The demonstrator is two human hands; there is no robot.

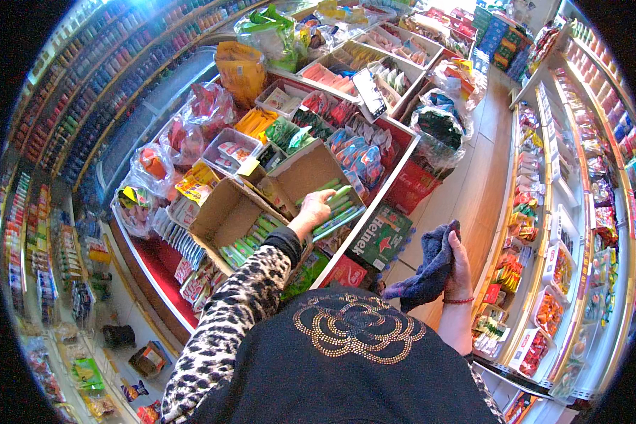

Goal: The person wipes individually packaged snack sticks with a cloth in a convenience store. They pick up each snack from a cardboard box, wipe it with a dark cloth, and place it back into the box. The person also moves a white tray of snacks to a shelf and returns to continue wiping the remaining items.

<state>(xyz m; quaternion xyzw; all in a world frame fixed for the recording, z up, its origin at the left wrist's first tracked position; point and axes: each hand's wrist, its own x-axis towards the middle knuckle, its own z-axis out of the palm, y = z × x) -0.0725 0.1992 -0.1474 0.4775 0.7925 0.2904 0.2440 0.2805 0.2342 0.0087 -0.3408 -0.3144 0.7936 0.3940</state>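
My left hand (314, 211) reaches over the display table, its fingers bent and closed on a slim green packet (339, 196) at the end of a row. More green packets (332, 220) lie beside that hand. Others fill the bottom of an open cardboard box (222, 210) just left of my wrist, its brown flap standing up behind the fingers. On the right, out over the floor, my right hand (458, 268) grips a crumpled dark purple cloth (429, 270), which hangs down from the fingers.
The white-edged display table (366, 220) holds snack packets in compartments, with plastic bags (208, 113) along its left side. A green drink carton (381, 235) stands against its right side. Stocked shelves (544, 233) line the right aisle; racks of small goods (85, 106) curve along the left.
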